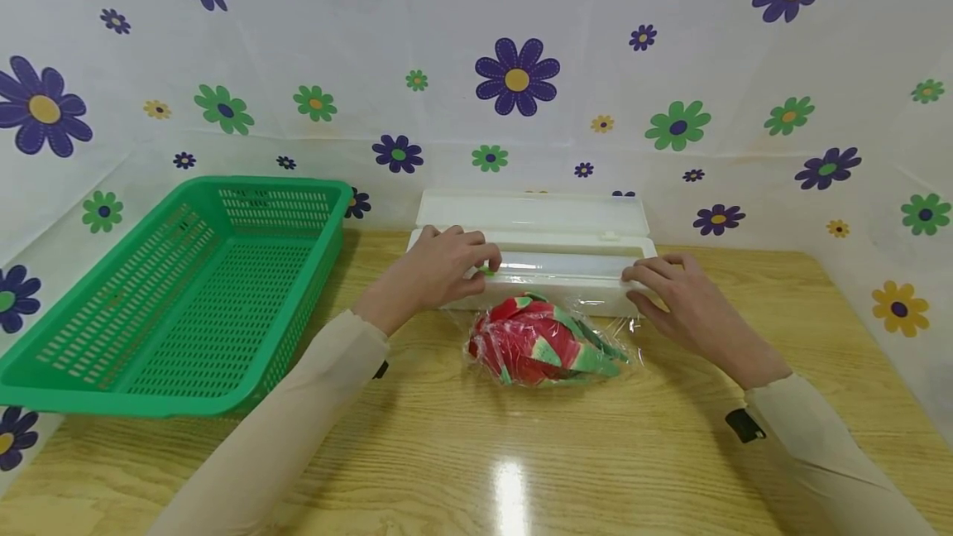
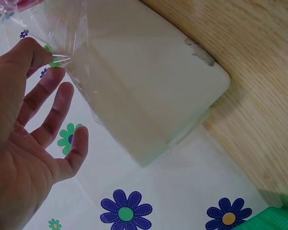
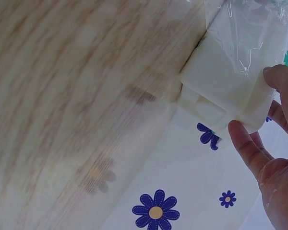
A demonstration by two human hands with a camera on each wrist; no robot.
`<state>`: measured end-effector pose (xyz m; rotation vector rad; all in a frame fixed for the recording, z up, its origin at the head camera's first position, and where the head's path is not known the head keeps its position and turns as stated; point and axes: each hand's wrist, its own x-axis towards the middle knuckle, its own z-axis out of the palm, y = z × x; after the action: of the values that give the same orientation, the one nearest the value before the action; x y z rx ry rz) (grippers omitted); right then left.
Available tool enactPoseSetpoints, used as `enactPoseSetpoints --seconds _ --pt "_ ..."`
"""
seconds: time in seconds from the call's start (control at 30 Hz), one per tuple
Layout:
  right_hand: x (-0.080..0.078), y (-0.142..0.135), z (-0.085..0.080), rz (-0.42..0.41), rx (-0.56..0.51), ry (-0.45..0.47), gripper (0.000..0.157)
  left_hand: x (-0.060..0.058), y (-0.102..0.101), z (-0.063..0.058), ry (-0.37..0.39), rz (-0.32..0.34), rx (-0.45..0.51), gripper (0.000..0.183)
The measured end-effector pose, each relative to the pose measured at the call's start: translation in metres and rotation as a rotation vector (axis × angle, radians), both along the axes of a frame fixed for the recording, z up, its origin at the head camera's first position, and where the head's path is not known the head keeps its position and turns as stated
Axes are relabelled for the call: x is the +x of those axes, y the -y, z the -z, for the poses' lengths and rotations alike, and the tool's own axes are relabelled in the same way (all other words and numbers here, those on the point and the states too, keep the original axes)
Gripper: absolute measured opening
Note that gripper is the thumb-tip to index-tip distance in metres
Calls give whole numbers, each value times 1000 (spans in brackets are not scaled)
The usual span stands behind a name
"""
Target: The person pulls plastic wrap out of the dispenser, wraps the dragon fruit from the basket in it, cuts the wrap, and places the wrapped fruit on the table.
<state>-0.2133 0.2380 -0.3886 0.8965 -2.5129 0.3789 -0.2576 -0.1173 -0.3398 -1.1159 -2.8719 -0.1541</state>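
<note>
A long white cling film dispenser (image 1: 551,298) stands on the table with its lid (image 1: 532,213) raised and the film roll (image 1: 569,264) showing inside. My left hand (image 1: 452,265) is at its front left, thumb and forefinger pinching a small green slide cutter (image 2: 54,57) on the edge. With thumb and fingers, my right hand (image 1: 681,300) grips the dispenser's right end, as the right wrist view also shows. In front lies a red and green dragon fruit (image 1: 539,346), loosely covered by clear cling film (image 1: 629,346) that reaches back to the dispenser.
A large green plastic basket (image 1: 298,304) stands on the left of the wooden table (image 1: 417,453). Behind everything hangs a white cloth (image 1: 566,7) printed with flowers, close to the back of the dispenser.
</note>
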Motion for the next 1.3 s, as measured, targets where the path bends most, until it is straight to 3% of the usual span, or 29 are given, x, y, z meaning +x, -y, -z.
enactPoseSetpoints --seconds 1.3 --pt "-1 -1 2 -32 -13 -41 24 6 8 7 -108 0 63 11"
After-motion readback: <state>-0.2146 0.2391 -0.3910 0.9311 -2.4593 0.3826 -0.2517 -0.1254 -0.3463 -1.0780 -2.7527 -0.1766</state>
